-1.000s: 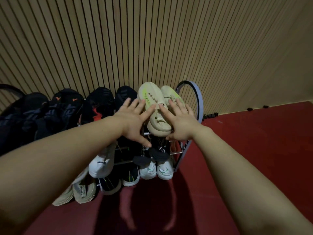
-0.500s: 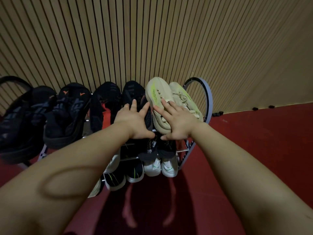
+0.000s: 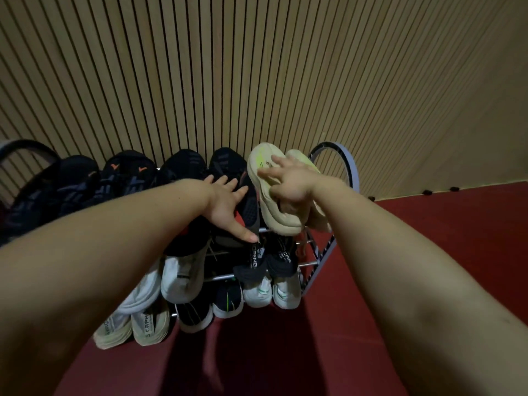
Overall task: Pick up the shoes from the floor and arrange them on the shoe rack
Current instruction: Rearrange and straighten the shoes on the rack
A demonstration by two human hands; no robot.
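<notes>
A pair of cream shoes with lime-green marks lies toe-up on the top tier of the metal shoe rack, at its right end. My right hand rests flat on them with fingers spread. My left hand lies open on a black shoe just left of the cream pair, thumb pointing down. More black shoes fill the top tier to the left. White, black and beige shoes sit on the lower tiers.
A slatted wooden wall stands right behind the rack. Dark red floor stretches to the right and in front. Small black objects lie along the wall base at right. My feet show dimly below.
Both hands have moved farther up over the top-tier shoes. My left hand has shifted from the cream pair's edge onto the black shoe. The view has tilted down, showing more of the lower tiers.
</notes>
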